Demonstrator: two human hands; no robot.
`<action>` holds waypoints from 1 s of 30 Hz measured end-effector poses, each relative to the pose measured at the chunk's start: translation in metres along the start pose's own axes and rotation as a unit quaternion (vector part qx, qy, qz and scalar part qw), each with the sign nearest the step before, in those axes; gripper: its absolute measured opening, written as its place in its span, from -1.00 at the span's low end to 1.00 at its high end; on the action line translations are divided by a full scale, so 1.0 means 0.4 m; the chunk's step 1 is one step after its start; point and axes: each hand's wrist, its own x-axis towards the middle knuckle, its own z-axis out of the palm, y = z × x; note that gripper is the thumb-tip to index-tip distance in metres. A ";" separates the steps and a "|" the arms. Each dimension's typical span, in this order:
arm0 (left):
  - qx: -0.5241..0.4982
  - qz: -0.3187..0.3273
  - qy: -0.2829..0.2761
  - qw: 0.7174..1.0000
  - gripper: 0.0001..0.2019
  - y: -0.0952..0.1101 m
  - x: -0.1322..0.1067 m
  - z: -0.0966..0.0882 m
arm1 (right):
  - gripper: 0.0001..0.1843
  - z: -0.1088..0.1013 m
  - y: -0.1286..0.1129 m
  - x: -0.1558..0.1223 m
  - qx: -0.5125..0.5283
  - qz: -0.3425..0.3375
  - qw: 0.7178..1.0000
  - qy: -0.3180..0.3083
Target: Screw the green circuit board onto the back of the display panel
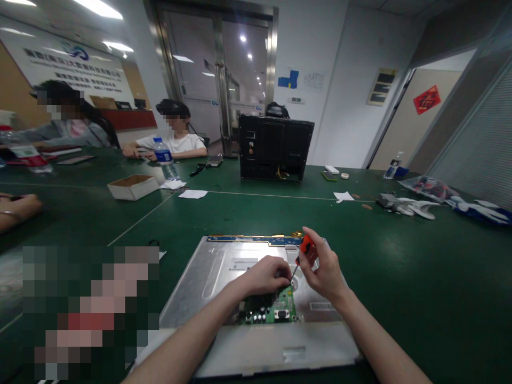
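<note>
My right hand [325, 271] grips a small screwdriver [306, 244] by its orange-red and black handle. The dark shaft slants down to the upper right corner of a green circuit board [280, 304]. Close to the tip is my left hand [266, 273], its fingers curled together over the board; what they hold, if anything, is hidden. The board lies on the metal back of a flat display panel [260, 346], partly covered by my left hand and forearm. A narrow blue circuit strip [248, 241] with gold edging runs along the panel's far edge.
A black monitor housing [276, 146] stands upright across the green table [400, 298]. At left are a white open box [134, 188], a water bottle [165, 160] and co-workers; at right lie gloves [408, 205], a plastic bag [428, 188] and a clear bottle [393, 166].
</note>
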 end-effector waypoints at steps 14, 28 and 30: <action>0.002 0.006 0.007 1.000 -0.86 -0.004 -0.001 0.002 | -0.51 -0.002 0.001 -0.002 -0.007 0.004 1.000 -0.014; 0.003 -0.001 0.007 1.000 -0.86 0.001 -0.004 0.000 | -0.50 0.006 0.004 -0.002 -0.036 -0.017 0.999 0.025; 0.001 -0.001 0.007 1.000 -0.86 0.002 -0.004 -0.001 | -0.51 0.005 0.004 -0.001 -0.040 -0.023 0.999 0.025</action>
